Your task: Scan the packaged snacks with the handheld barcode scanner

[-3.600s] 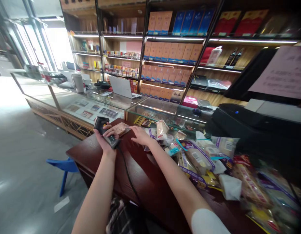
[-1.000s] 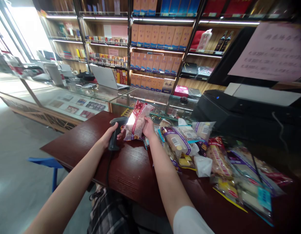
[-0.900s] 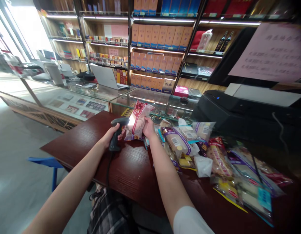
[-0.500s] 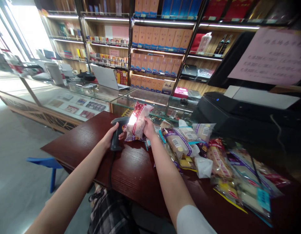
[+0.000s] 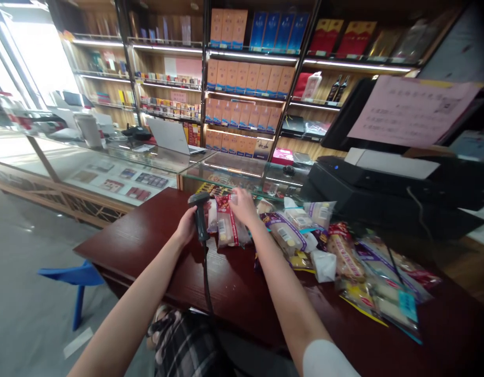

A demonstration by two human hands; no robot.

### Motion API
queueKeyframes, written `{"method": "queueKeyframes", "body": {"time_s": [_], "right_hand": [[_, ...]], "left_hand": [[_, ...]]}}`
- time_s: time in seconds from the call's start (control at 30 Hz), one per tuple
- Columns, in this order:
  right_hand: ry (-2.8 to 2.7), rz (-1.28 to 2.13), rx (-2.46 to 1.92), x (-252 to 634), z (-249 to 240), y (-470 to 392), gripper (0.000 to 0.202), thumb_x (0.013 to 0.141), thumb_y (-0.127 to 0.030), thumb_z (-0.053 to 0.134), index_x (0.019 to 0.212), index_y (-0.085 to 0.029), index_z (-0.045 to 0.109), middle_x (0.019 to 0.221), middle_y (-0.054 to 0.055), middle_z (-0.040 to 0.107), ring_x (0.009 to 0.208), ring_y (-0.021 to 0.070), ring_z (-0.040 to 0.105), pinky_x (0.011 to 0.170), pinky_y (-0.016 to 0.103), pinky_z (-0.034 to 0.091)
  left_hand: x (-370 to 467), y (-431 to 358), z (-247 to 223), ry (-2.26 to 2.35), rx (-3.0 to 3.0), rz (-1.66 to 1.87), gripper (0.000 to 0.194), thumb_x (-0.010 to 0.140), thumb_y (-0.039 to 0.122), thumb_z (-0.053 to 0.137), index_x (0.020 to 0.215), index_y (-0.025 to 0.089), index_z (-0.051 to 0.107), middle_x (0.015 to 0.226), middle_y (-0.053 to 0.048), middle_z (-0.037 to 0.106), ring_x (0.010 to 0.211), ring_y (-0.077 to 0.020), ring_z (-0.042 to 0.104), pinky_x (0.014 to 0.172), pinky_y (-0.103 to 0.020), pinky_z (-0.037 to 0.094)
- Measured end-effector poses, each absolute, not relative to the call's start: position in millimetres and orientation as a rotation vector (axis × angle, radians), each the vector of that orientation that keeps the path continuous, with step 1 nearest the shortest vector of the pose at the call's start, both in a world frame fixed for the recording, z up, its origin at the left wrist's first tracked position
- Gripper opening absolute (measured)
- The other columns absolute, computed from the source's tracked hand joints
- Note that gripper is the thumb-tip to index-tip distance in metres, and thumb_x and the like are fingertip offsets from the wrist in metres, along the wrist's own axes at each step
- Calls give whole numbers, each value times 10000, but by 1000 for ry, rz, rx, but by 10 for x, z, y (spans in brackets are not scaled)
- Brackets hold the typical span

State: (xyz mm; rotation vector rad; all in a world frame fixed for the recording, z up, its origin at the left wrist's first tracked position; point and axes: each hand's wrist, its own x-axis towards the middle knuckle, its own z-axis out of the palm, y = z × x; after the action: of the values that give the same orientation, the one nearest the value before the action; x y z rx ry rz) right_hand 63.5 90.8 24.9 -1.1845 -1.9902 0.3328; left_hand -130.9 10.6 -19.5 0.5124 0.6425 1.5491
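In my left hand [image 5: 186, 225] is a black barcode scanner [image 5: 201, 222], held upright by its handle with the head on top and the cord running down. Just right of it, a clear food packet with a red band [image 5: 228, 230] rests on the table, its barcode label showing. My right hand [image 5: 244, 207] is closed at the upper end of this packet; its fingertips are partly hidden. A pale packet [image 5: 212, 214] sits between the scanner and the red-banded one. Beside my right forearm lies a purple-and-clear food packet [image 5: 284, 233].
Several more packets, including a red one [image 5: 346, 251], and a crumpled white tissue [image 5: 324, 265] spread over the right of the dark wooden table [image 5: 135, 235]. Behind are a glass counter [image 5: 226, 170] and a laptop [image 5: 171, 136]. A black printer [image 5: 367, 183] stands right; a blue stool [image 5: 75, 275], left.
The red-banded packet has come down from in front of the scanner onto the table and turned. My right hand has moved to its upper end. The scanner has turned more upright; its light no longer shows.
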Motion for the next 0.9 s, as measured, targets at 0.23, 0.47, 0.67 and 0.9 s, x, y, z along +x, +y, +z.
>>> {"method": "queueKeyframes", "body": {"time_s": [0.23, 0.47, 0.67, 0.9], "right_hand": [[-2343, 244, -1170, 60, 229, 386, 340, 992, -402, 507, 1155, -182, 710, 1113, 138, 737, 1171, 306, 595, 1101, 478, 330], [-2312, 551, -1130, 41, 168, 415, 508, 854, -539, 693, 1193, -169, 609, 1083, 120, 745, 1130, 297, 657, 1141, 515, 314], [-1526, 1291, -834, 449, 57, 514, 389, 756, -486, 724, 1033, -243, 600, 908, 39, 747, 935, 259, 717, 859, 403, 549], [-1211, 1440, -785, 1237, 30, 318, 427, 694, -338, 782, 1050, -243, 566, 825, 5, 746, 813, 222, 729, 648, 305, 557]], "left_hand": [[-1211, 111, -230, 557, 547, 1629, 292, 936, 336, 605, 1129, 129, 679, 970, -90, 760, 944, -226, 731, 889, -329, 564], [-1218, 82, -249, 521, 840, 1589, 722, 922, 738, 415, 1384, 202, 558, 1415, -126, 606, 1392, -282, 495, 1172, -420, 379], [-1281, 246, -446, 878, 1154, 1610, 741, 917, 764, 348, 1411, 240, 524, 1579, -116, 446, 1477, -302, 381, 1205, -475, 296], [-1206, 206, -534, 1337, 1990, 1487, 632, 857, 524, 621, 1374, 177, 515, 1399, -169, 572, 1339, -313, 515, 1166, -491, 342]]}}
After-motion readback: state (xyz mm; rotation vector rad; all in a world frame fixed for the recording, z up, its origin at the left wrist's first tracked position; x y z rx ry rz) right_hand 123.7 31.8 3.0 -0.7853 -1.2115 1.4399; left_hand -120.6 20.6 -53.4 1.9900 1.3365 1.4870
